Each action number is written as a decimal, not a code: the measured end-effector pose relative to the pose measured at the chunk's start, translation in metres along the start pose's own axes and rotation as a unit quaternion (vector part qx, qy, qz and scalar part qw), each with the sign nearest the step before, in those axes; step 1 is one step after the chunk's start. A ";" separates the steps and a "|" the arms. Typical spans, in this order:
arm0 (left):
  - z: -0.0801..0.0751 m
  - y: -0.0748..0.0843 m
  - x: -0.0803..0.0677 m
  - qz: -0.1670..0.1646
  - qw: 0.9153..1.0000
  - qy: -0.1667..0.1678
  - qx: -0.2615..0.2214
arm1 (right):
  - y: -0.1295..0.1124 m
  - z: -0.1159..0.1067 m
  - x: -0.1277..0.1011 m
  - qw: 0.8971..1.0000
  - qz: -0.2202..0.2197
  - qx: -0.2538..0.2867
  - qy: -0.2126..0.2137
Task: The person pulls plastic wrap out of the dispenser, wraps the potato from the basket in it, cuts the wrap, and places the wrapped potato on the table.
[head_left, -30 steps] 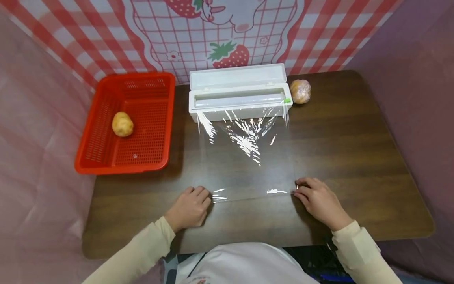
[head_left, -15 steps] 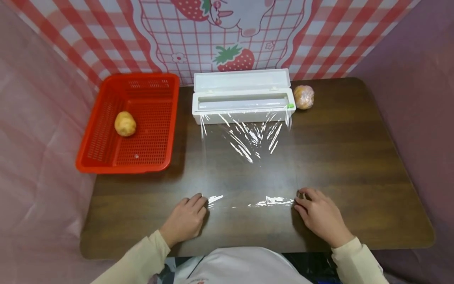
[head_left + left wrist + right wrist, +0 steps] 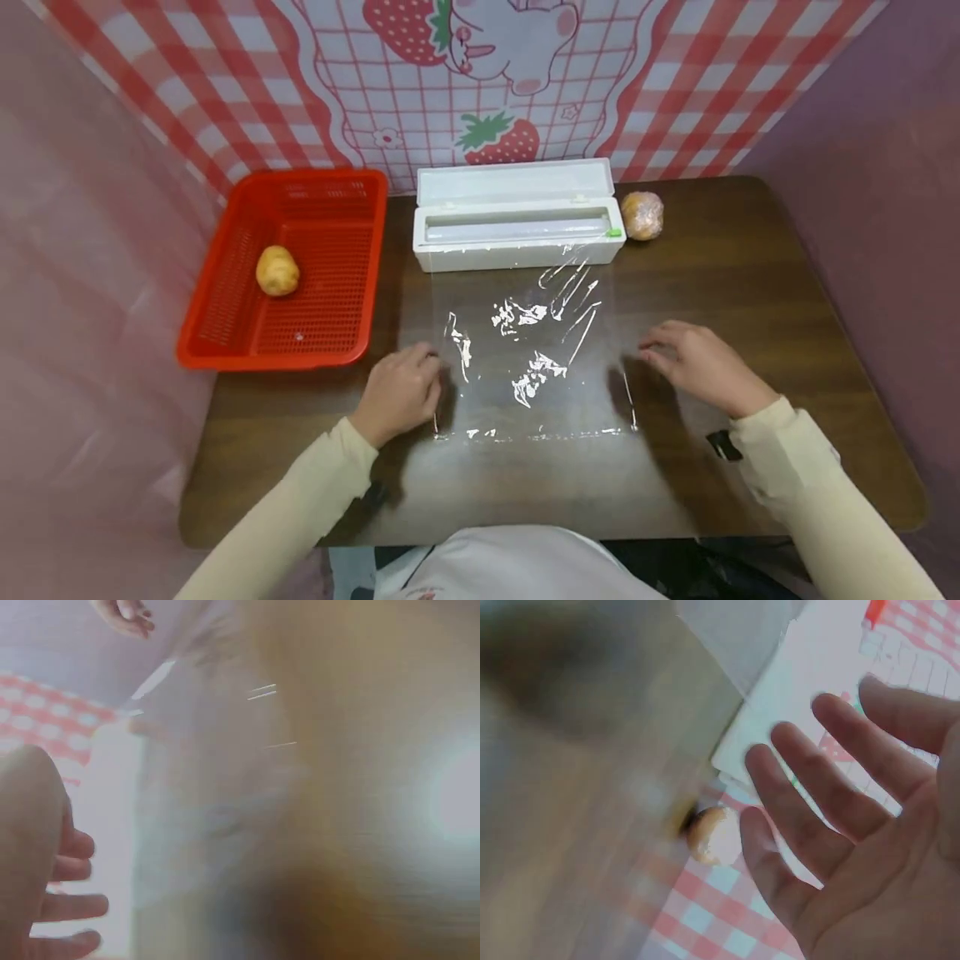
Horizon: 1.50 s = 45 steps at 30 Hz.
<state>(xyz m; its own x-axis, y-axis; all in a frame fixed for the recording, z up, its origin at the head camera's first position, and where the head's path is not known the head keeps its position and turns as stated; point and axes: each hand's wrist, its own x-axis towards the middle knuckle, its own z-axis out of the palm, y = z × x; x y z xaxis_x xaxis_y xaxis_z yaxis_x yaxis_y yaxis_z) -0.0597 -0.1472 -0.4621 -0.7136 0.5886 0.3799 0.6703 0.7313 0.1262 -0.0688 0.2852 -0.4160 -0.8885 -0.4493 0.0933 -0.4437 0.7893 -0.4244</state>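
A sheet of cling film [image 3: 495, 408] stretches over the table from the white cling film dispenser [image 3: 517, 257], whose lid stands raised. Beside the sheet's left edge hovers my left hand [image 3: 400, 390], holding nothing; the left wrist view shows its fingers [image 3: 71, 906] loosely extended. Off the film's right edge is my right hand [image 3: 701, 364], its fingers [image 3: 802, 802] spread and relaxed in the right wrist view, with nothing in them. A wrapped potato [image 3: 642, 215] sits against the dispenser's right end. Another potato [image 3: 277, 271], unwrapped, lies in the red basket [image 3: 348, 346].
The wooden table [image 3: 757, 333] ends at a front edge close to the person's body. Behind the dispenser rises a red-and-white checked cloth [image 3: 675, 100] with strawberries. Pinkish drapes [image 3: 97, 333] hang at both sides.
Both hands have let go of the film's front corners and moved up and away from the person, the right one also outward. The film has settled onto the table, wrinkled in the middle.
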 end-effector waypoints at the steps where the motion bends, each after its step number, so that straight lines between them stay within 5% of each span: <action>1: -0.001 -0.004 0.014 -0.005 1.000 -0.003 0.008 | 0.006 -0.003 0.012 1.000 0.000 0.006 0.015; 8: 0.004 -0.033 0.097 -0.038 0.994 -0.052 0.087 | 0.049 -0.012 0.103 0.991 0.081 0.020 0.106; 13: 0.012 -0.041 0.125 -0.105 0.981 -0.126 0.101 | 0.071 -0.013 0.141 0.988 0.110 0.054 0.094; 20: 0.034 -0.044 0.123 -0.120 0.965 -0.204 0.111 | 0.088 0.001 0.147 0.991 0.069 0.043 0.109; 25: 0.037 -0.047 0.121 -0.125 0.964 -0.202 0.119 | 0.093 0.004 0.151 0.991 0.042 0.022 0.129; 35: 0.040 -0.046 0.115 -0.112 0.964 -0.197 0.138 | 0.087 0.007 0.150 0.987 0.053 0.035 0.146; 45: 0.042 -0.047 0.115 -0.110 0.963 -0.197 0.147 | 0.083 0.011 0.157 0.986 -0.011 0.007 0.164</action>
<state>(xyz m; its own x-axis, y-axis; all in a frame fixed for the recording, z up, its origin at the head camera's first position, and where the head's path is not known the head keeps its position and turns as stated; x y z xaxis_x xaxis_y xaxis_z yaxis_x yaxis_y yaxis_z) -0.1819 -0.0991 -0.4624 -0.8923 0.4513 -0.0105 0.4491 0.8850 -0.1227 -0.2438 0.2756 -0.4463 -0.8696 -0.3054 0.3879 -0.4641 0.7736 -0.4315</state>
